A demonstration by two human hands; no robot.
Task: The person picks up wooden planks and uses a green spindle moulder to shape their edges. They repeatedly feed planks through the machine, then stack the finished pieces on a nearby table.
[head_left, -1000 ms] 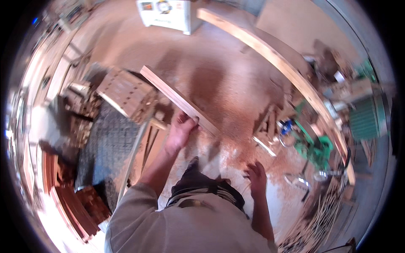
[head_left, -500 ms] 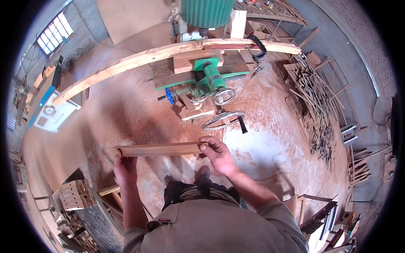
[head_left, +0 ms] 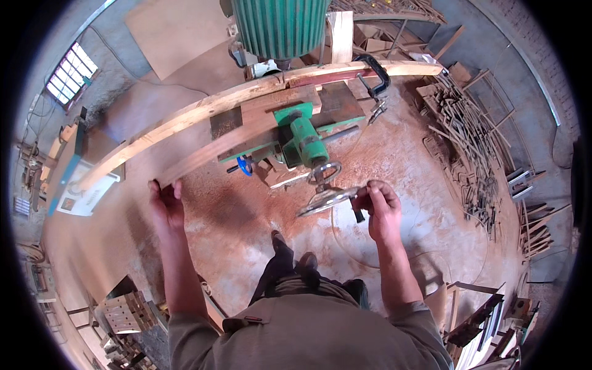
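My left hand [head_left: 166, 206] is closed on the near left end of a long wooden board [head_left: 216, 148]. The board's far end lies on the machine's table, against the green clamping screw unit [head_left: 305, 135] and its small handwheel [head_left: 325, 174]. At the rim of a larger metal handwheel [head_left: 327, 200], my right hand [head_left: 382, 213] has its fingers curled round the edge. The wheel's black handle [head_left: 359, 216] hangs just beside these fingers. Above the table is the ribbed green motor [head_left: 280, 28]. The tool under it is largely hidden.
Behind the board a long pale wooden beam [head_left: 148, 135] crosses the machine table, held by a black C-clamp [head_left: 379, 74]. A blue-handled knob [head_left: 245, 165] sits below the table. Scrap strips [head_left: 472, 148] pile at the right; a white and teal cabinet [head_left: 86, 194] stands left.
The board has gone from between both hands, close to my body, onto the machine table. My right hand has let go of it and moved right to the large handwheel. I stand nearer the machine.
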